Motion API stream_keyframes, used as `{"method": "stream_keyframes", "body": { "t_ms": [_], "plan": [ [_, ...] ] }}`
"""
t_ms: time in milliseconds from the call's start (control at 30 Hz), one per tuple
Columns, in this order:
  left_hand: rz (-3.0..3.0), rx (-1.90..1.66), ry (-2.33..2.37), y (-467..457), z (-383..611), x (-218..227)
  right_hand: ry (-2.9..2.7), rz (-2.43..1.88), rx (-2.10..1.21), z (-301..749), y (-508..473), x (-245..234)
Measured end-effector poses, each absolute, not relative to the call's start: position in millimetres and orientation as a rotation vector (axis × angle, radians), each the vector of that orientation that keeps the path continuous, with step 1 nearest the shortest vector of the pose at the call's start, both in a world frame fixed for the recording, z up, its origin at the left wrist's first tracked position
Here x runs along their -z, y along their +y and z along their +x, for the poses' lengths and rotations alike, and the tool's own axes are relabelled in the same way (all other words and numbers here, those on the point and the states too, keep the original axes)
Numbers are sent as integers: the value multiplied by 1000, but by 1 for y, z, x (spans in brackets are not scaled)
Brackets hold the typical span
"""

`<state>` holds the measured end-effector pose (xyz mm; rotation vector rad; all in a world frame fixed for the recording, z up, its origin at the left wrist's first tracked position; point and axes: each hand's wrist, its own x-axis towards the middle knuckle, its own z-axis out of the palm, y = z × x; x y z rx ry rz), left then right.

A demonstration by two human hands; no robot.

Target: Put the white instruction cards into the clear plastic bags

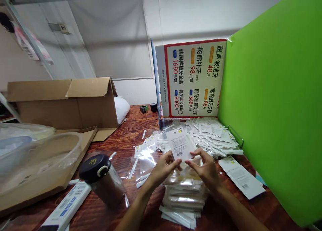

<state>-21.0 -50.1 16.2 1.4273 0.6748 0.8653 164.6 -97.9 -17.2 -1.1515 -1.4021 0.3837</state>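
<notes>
From my remote seat I am seeing a reddish-brown wooden table (125,128) stretching beneath everything, with a tall green board (271,97) standing along its right side. A cardboard box (50,113) is sitting open at the back left, and a printed price panel (193,78) is standing beside the green board. A translucent tub (74,147) is resting at the left, a dark-lidded bottle (105,184) standing to its right. A heap of cards (213,137) is lying before the panel, and a stack of clear packets (184,199) is rising just below my hands. My left hand (164,165) is pinching the lower left edge of a white card (180,143), and my right hand (205,165) is pinching its lower right edge; the card is tilting above the packets, printed side facing me.
</notes>
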Motion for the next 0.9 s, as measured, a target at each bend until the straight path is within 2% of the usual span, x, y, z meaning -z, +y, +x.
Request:
{"method": "stream_keyframes", "body": {
  "t_ms": [300,533,733,800,900],
  "plan": [
    [1588,-933,748,-49,-21,-8,-908,-1127,-676,180,-89,11],
    [1586,-1273,960,-43,-22,-6,-872,-1392,-247,239,-63,25],
    [1781,-1540,1289,-19,-38,11,-1034,-1463,-136,233,-68,31],
    [1863,-1541,1414,-11,-43,20,-1113,-1468,-28,229,-70,27],
    [1997,-1338,1673,-3,-48,33,-1260,-1448,95,218,-66,6]
  ]
}}
